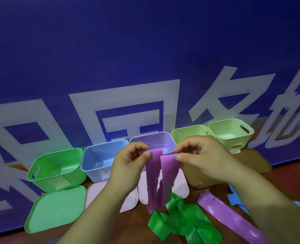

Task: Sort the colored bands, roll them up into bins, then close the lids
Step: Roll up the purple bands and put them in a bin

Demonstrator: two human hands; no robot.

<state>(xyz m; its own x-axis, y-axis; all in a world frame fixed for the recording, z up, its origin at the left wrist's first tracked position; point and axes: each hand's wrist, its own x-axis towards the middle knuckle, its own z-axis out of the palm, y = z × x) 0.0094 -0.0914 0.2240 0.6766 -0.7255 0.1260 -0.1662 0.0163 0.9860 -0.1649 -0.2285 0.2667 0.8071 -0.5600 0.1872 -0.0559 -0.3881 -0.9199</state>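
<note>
Five open bins: one green bin, one blue bin, one purple bin and two yellow-green bins. Five lids: one green lid, two pinkish-white lids and two tan lids. Two purple bands: a hanging purple band and a flat purple band. The tangled green bands and the blue band at the right edge cannot be counted. Two hands: left hand and right hand.

Behind the purple bin, the blue banner carries large white characters, half-hidden and unreadable. Left of the bin, a small sticker is blurred.
</note>
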